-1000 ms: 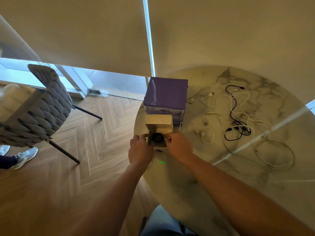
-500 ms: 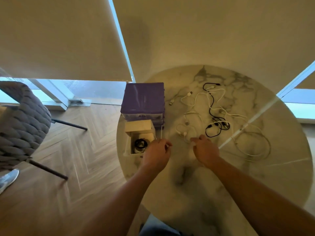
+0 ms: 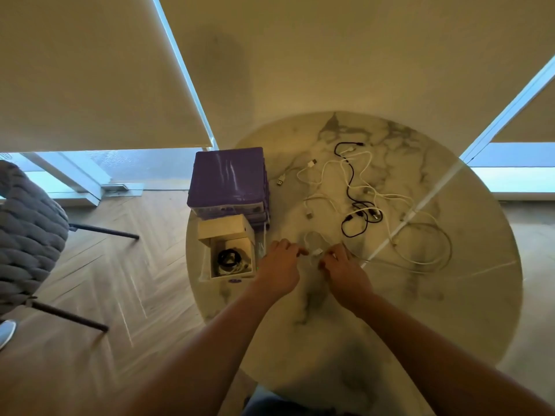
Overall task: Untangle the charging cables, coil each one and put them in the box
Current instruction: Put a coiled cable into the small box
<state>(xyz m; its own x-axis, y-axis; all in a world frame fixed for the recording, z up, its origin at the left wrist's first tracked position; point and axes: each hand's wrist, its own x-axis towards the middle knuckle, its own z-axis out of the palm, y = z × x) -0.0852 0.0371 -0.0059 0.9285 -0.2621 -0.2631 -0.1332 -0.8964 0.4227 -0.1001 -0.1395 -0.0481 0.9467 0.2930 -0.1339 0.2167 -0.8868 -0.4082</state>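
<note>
A round marble-topped table (image 3: 450, 310) is carrying everything. A stack of purple boxes (image 3: 228, 177) is sitting at its left edge, with an open small cardboard box (image 3: 231, 256) lying just in front of it. Right of the stack, white charging cables (image 3: 420, 253) and a black charging cable (image 3: 350, 187) are sprawling in a loose tangle across the marble, crossing one another.

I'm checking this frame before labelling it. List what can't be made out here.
- Fingertips of the left hand and right hand: head view, hidden behind the knuckles, so the grip on the white cable is unclear.
- Cable count in the tangle: strands overlap and are thin.
- Contents of the open box: a black coil shows; the rest is shadowed by its walls.
- Chair: cut off by the left edge.
</note>
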